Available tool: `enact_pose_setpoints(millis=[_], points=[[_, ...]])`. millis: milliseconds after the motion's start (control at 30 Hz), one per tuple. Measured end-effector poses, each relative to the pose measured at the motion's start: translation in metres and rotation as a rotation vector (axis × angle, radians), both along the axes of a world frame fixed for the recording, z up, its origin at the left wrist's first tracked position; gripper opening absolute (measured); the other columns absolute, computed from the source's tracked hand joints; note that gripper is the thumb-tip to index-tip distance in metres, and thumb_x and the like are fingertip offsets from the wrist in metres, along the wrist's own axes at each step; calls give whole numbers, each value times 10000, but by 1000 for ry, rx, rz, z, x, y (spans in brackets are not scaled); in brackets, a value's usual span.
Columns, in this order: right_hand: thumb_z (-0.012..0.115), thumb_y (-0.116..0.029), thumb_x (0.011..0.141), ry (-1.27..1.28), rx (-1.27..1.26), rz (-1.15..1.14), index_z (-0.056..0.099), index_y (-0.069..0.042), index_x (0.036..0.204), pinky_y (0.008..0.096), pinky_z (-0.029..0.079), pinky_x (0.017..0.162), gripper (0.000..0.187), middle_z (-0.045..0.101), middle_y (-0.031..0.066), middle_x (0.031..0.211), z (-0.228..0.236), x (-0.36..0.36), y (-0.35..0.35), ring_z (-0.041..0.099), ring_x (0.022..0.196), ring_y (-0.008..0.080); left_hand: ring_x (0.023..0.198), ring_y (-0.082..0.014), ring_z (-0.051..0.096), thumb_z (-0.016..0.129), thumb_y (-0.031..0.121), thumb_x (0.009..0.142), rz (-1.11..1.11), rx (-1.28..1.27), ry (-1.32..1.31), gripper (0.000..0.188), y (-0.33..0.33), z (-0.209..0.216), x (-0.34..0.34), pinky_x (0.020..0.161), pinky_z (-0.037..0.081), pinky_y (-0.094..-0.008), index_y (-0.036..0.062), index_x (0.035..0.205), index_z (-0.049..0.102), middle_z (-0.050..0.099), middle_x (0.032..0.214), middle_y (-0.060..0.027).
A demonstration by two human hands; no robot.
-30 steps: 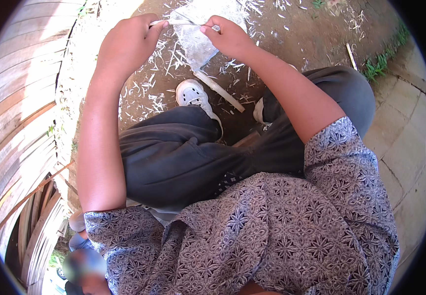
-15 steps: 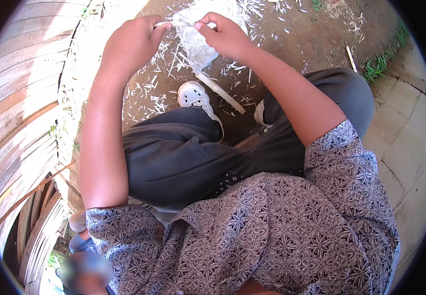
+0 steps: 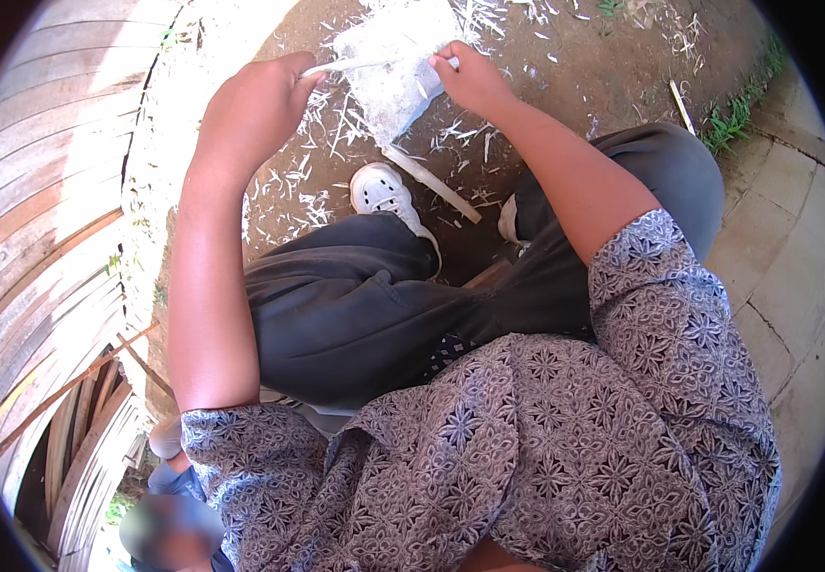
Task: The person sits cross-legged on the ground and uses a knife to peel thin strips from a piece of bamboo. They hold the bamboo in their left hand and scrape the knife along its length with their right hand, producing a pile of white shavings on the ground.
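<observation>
My left hand [image 3: 264, 105] pinches one end of a thin pale strip [image 3: 350, 64], which looks like split bamboo or wood. The strip points right, over a whitish plastic sheet [image 3: 388, 110] on the ground. My right hand [image 3: 474, 84] is apart from the strip's free end, over the sheet's right edge. Its thumb and fingertips are pressed together; whatever may be between them is too small to make out. Pale shavings [image 3: 288, 195] lie scattered on the soil around the sheet.
A pale stick [image 3: 436, 186] lies between my feet, near my white shoe [image 3: 384, 191]. Wooden slats [image 3: 45, 191] run along the left. Stone paving [image 3: 765, 248] and grass [image 3: 732, 124] are at the right. Another person [image 3: 174, 520] is at the lower left, blurred.
My right hand has come off the strip's right end and moved right and slightly nearer. My left hand keeps the strip and has shifted slightly nearer.
</observation>
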State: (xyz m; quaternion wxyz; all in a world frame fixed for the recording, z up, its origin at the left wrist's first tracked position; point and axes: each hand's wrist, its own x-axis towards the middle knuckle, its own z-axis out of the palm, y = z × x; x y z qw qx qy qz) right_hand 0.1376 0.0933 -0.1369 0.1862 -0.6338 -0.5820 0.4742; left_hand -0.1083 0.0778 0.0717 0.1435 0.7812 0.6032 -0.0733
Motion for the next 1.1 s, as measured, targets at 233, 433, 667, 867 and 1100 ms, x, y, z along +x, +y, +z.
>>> enact_pose_setpoints(millis=[233, 433, 667, 867, 1100], points=[[719, -489, 908, 166, -88, 74, 708, -42, 1141, 403, 535, 765, 505, 700, 121, 839, 33, -35, 4, 685, 810, 254, 738, -395, 650, 569, 310, 1034, -45, 31, 37, 278, -5, 6, 11, 692, 497, -479, 55, 983, 669, 669, 752, -182], [668, -356, 929, 178, 95, -5, 723, -27, 1013, 423, 527, 767, 344, 701, 157, 854, 3, -51, 11, 680, 811, 312, 754, -398, 657, 563, 307, 1034, -38, 45, 38, 277, -7, 5, 16, 693, 502, -491, 61, 970, 673, 673, 762, -182], [615, -287, 951, 14, 197, -83, 639, 32, 1036, 468, 547, 776, 331, 704, 240, 887, 5, -61, 17, 692, 848, 401, 749, -391, 660, 568, 311, 1032, -18, 34, 25, 278, -7, 3, 4, 687, 505, -482, 66, 978, 687, 676, 762, -177], [560, -376, 1023, 223, -68, -307, 543, 25, 1220, 346, 559, 632, 447, 732, 168, 913, 14, -50, 26, 741, 786, 239, 664, -325, 663, 557, 367, 1046, 63, 16, -36, 363, -3, -3, -8, 668, 509, -438, 50, 959, 711, 661, 679, -145], [487, -380, 1051, 395, -113, -156, 372, 0, 1471, 323, 537, 523, 577, 630, 92, 793, 77, -60, 8, 630, 564, 189, 634, -267, 652, 521, 445, 1055, 123, -173, -102, 510, 4, -6, -8, 667, 502, -418, 19, 855, 717, 643, 636, -119]])
